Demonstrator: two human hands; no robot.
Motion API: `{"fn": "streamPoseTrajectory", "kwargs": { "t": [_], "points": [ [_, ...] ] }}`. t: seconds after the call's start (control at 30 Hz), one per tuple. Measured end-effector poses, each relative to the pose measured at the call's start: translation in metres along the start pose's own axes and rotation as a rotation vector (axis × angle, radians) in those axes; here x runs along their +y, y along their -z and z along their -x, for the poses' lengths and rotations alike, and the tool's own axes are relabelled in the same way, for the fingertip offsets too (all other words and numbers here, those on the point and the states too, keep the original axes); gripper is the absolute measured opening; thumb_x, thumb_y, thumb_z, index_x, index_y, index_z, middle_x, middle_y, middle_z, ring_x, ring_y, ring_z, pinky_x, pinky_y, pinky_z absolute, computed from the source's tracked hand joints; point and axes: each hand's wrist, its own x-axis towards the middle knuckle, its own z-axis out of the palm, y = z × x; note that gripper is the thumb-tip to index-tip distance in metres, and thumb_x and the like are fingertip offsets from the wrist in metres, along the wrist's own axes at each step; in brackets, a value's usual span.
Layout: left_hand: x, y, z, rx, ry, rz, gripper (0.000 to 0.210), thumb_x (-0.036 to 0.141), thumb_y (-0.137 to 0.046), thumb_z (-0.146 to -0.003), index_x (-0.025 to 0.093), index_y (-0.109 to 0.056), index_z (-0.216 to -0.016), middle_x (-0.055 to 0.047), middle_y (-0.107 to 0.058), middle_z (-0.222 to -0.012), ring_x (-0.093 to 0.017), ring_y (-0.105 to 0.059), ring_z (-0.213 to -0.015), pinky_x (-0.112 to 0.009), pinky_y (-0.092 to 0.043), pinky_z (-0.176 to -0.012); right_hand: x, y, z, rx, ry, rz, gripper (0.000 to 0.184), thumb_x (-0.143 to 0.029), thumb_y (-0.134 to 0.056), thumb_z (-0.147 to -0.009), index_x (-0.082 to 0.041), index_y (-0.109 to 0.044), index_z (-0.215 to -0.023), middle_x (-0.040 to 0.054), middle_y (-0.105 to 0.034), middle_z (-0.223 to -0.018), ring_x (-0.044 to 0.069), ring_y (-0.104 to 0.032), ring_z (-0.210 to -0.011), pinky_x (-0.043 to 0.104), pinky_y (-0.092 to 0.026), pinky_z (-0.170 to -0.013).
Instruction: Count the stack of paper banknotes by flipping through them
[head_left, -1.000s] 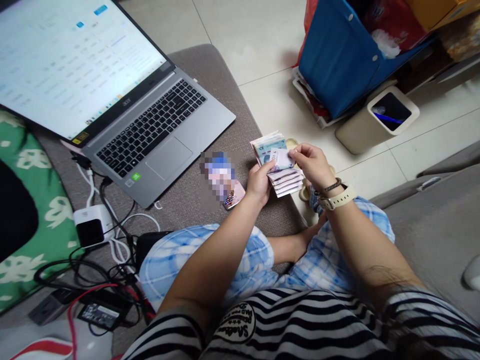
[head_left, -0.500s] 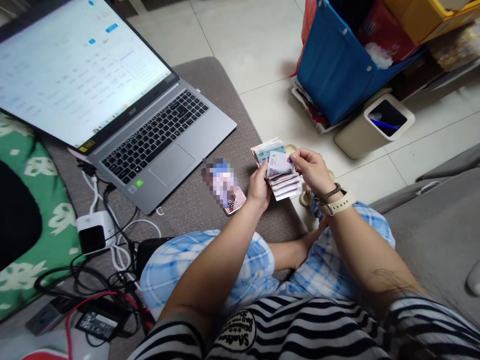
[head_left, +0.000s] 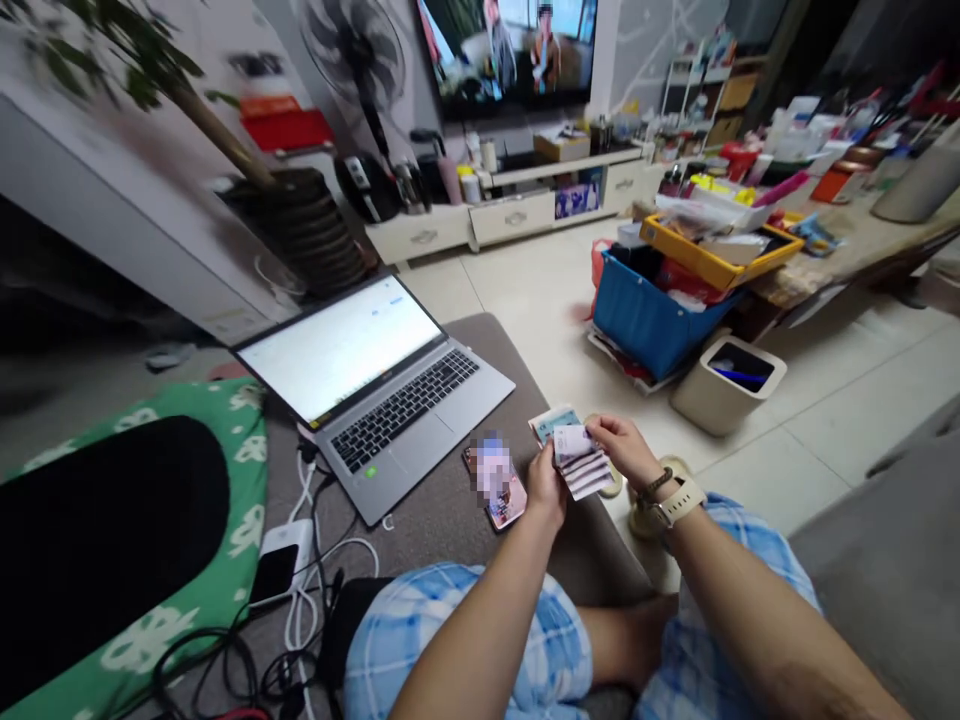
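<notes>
Grey fabric covers the seat [head_left: 499, 350] beneath you. Beyond its edge you have a blue box [head_left: 649, 318]. Your laptop [head_left: 405, 410] rests open on the seat, screen lit (its text is illegible). A beige bin [head_left: 705, 398] stands just beside the box. Your left hand [head_left: 549, 480] has its fingers closed on the banknotes [head_left: 589, 473], held up by the seat's edge. Your right hand [head_left: 624, 450] pinches a purple note [head_left: 572, 441] of that bundle at its edge. Your phone [head_left: 505, 497] lies between laptop and left forearm. Your right wrist bears a pale watch [head_left: 679, 501] and, nearer the hand, a dark bracelet [head_left: 658, 484].
</notes>
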Motion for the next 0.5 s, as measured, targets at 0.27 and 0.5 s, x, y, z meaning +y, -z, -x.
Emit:
{"fn": "streamPoseTrajectory", "kwargs": {
  "t": [0.27, 0.5],
  "points": [
    [0.01, 0.024, 0.025, -0.098, -0.105, -0.111, 0.032, 0.041, -0.077, -0.069, 0.014, -0.072, -0.085, -0.012, -0.077, -0.087, -0.033, -0.074, -0.092, -0.042, -0.058, -0.081, -0.002, -0.02, 0.028, -0.046, -0.021, -0.158, 0.046, -0.06, -0.078, -0.059, -0.019, -0.056, -0.059, -0.0051, -0.046, -0.051, 0.01, -0.036, -0.049, 0.027, -0.026, -0.052],
    [0.027, 0.044, 0.035, -0.111, -0.2, -0.217, 0.03, 0.038, -0.076, -0.072, 0.012, -0.072, -0.085, -0.012, -0.077, -0.086, -0.031, -0.074, -0.094, -0.041, -0.057, -0.086, 0.011, -0.032, 0.05, -0.148, 0.004, -0.212, 0.055, -0.068, -0.077, -0.055, -0.019, -0.054, -0.06, -0.0074, -0.043, -0.046, 0.007, -0.034, -0.044, 0.025, -0.026, -0.048]
  ]
}}
